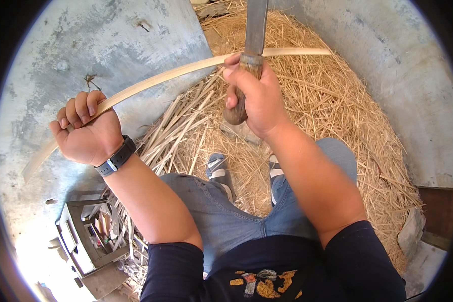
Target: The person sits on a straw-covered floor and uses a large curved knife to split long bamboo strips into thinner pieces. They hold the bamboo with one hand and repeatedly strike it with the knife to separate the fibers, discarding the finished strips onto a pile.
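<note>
A long, pale strip of split wood or bamboo (166,74) bows across the view from lower left to upper right. My left hand (88,128), with a dark watch on its wrist, has its fingers wrapped round the strip near the left end. My right hand (261,100) grips the wooden handle of a large knife (255,30), its broad metal blade pointing up and away from me. The blade's upper end runs out of the picture. Where the strip passes the knife, it runs behind the handle's top and my right fingers; whether they touch is hard to tell.
Straw-like shavings (312,90) cover the floor ahead and to the right. A heap of split sticks (178,126) lies beside my legs at the left. Worn grey walls (126,38) rise at both sides. A wooden box (93,236) with odds and ends stands at lower left, a stone (411,231) at lower right.
</note>
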A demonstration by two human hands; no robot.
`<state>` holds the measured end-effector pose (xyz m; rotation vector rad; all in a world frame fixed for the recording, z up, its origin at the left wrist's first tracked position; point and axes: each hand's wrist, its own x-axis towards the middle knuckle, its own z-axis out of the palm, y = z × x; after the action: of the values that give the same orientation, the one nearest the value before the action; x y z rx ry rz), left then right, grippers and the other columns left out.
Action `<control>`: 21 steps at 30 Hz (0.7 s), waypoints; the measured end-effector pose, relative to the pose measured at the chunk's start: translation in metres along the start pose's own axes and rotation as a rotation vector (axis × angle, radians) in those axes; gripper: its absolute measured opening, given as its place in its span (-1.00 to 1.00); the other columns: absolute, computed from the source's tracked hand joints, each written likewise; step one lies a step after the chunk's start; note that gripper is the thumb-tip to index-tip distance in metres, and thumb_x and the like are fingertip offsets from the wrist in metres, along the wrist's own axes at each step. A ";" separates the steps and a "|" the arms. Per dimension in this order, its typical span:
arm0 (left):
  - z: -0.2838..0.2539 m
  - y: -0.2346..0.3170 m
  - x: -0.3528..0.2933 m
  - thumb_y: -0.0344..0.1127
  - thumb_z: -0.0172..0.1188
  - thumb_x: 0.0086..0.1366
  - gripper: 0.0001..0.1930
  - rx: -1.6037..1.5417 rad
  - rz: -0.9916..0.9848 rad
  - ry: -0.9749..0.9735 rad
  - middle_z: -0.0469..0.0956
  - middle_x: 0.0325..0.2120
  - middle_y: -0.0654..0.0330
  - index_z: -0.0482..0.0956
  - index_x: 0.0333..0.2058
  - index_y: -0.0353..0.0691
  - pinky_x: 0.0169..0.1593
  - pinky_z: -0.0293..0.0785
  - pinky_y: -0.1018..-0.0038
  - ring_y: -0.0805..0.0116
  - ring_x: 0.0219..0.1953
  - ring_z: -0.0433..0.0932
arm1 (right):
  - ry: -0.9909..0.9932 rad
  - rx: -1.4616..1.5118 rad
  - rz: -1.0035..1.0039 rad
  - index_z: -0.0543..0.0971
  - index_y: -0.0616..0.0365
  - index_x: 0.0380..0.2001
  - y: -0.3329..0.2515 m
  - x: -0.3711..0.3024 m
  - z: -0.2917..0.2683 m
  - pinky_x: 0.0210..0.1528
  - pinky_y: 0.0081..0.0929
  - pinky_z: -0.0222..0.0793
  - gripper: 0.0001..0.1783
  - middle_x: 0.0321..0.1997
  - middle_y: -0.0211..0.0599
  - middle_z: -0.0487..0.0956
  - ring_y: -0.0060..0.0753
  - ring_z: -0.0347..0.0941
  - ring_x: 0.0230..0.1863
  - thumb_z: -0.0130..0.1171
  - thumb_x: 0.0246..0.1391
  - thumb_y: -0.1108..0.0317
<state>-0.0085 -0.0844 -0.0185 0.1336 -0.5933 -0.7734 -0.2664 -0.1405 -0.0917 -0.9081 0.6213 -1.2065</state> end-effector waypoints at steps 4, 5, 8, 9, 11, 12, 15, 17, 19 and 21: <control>0.003 -0.004 -0.001 -0.20 -0.14 0.42 -0.74 0.061 -0.056 -0.045 0.27 -0.56 0.27 0.31 -0.47 -0.12 -0.22 0.30 0.31 0.29 -0.41 0.30 | -0.009 0.047 -0.057 0.45 0.27 -0.05 -0.028 0.013 0.000 -0.59 -0.57 0.34 -0.62 -0.43 -0.36 0.49 -0.61 0.40 -0.63 0.21 0.05 0.40; 0.007 -0.007 -0.005 -0.20 -0.14 0.43 -0.75 0.155 -0.037 -0.021 0.32 -0.50 0.23 0.34 -0.42 -0.14 -0.14 0.34 0.27 0.25 -0.34 0.34 | -0.008 0.035 -0.071 0.45 0.28 -0.02 -0.032 0.015 -0.004 -0.58 -0.57 0.35 -0.59 -0.40 -0.37 0.49 -0.62 0.40 -0.62 0.21 0.05 0.41; 0.002 -0.008 -0.005 -0.07 -0.09 0.49 -0.68 0.394 -0.052 -0.067 0.46 -0.14 0.09 0.41 -0.03 -0.19 0.04 0.41 0.18 0.15 -0.07 0.44 | 0.047 0.031 -0.121 0.46 0.29 -0.02 -0.041 0.016 -0.015 -0.57 -0.55 0.35 -0.59 -0.41 -0.38 0.48 -0.61 0.40 -0.62 0.21 0.04 0.41; 0.010 -0.012 -0.005 -0.06 -0.06 0.49 -0.64 0.538 -0.009 0.025 0.45 -0.10 0.08 0.38 0.05 -0.20 0.04 0.41 0.18 0.16 -0.06 0.44 | 0.078 0.030 -0.112 0.48 0.26 -0.03 -0.045 0.015 -0.019 -0.56 -0.56 0.34 -0.61 -0.39 -0.38 0.49 -0.61 0.39 -0.61 0.20 0.06 0.41; 0.005 -0.016 -0.001 -0.03 0.12 0.42 -0.40 0.857 0.122 0.185 0.38 0.01 0.04 0.19 0.28 -0.23 0.08 0.40 0.17 0.17 -0.02 0.42 | 0.142 0.027 -0.095 0.51 0.21 -0.04 -0.052 0.013 -0.025 -0.53 -0.57 0.32 -0.67 -0.33 -0.38 0.51 -0.62 0.38 -0.59 0.20 0.09 0.42; -0.002 -0.015 0.008 -0.03 0.15 0.39 -0.38 0.866 0.092 0.256 0.38 0.01 0.05 0.20 0.27 -0.24 0.08 0.40 0.18 0.18 -0.02 0.42 | 0.191 -0.020 -0.124 0.52 0.21 -0.04 -0.054 0.016 -0.031 -0.55 -0.58 0.32 -0.67 -0.36 -0.40 0.50 -0.62 0.38 -0.60 0.20 0.09 0.43; -0.017 -0.007 0.022 -0.04 0.26 0.32 -0.33 0.991 0.047 0.540 0.38 0.01 0.06 0.22 0.24 -0.24 0.06 0.39 0.20 0.20 -0.01 0.41 | 0.280 -0.162 -0.164 0.53 0.22 -0.04 -0.052 0.021 -0.054 -0.58 -0.59 0.31 -0.67 -0.43 -0.43 0.50 -0.63 0.37 -0.63 0.19 0.10 0.43; -0.024 -0.008 0.024 -0.05 0.32 0.27 -0.33 1.198 0.051 0.769 0.37 0.02 0.05 0.26 0.21 -0.25 0.03 0.39 0.22 0.21 0.00 0.40 | 0.309 -0.245 -0.164 0.53 0.21 -0.03 -0.056 0.024 -0.067 -0.60 -0.60 0.30 -0.67 -0.44 -0.44 0.49 -0.64 0.37 -0.63 0.18 0.11 0.43; -0.021 -0.017 0.011 -0.04 0.40 0.20 -0.32 1.664 0.611 0.470 0.42 -0.01 0.04 0.33 0.14 -0.29 0.00 0.38 0.20 0.19 0.04 0.40 | 0.269 -0.362 -0.186 0.53 0.24 -0.05 -0.047 0.028 -0.075 -0.43 -0.47 0.38 -0.63 -0.41 -0.38 0.53 -0.53 0.44 -0.53 0.20 0.06 0.36; 0.006 -0.043 -0.015 -0.04 0.44 0.15 -0.32 1.991 0.703 -0.197 0.44 0.02 0.02 0.38 0.11 -0.30 0.07 0.37 0.19 0.11 0.08 0.41 | 0.247 -0.476 -0.208 0.55 0.20 -0.06 -0.038 0.029 -0.084 -0.26 -0.35 0.43 -0.61 -0.43 -0.34 0.56 -0.44 0.51 -0.40 0.23 0.03 0.31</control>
<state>-0.0467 -0.1044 -0.0342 1.5754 -1.3115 0.7420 -0.3467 -0.1937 -0.1015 -1.2542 1.0628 -1.3976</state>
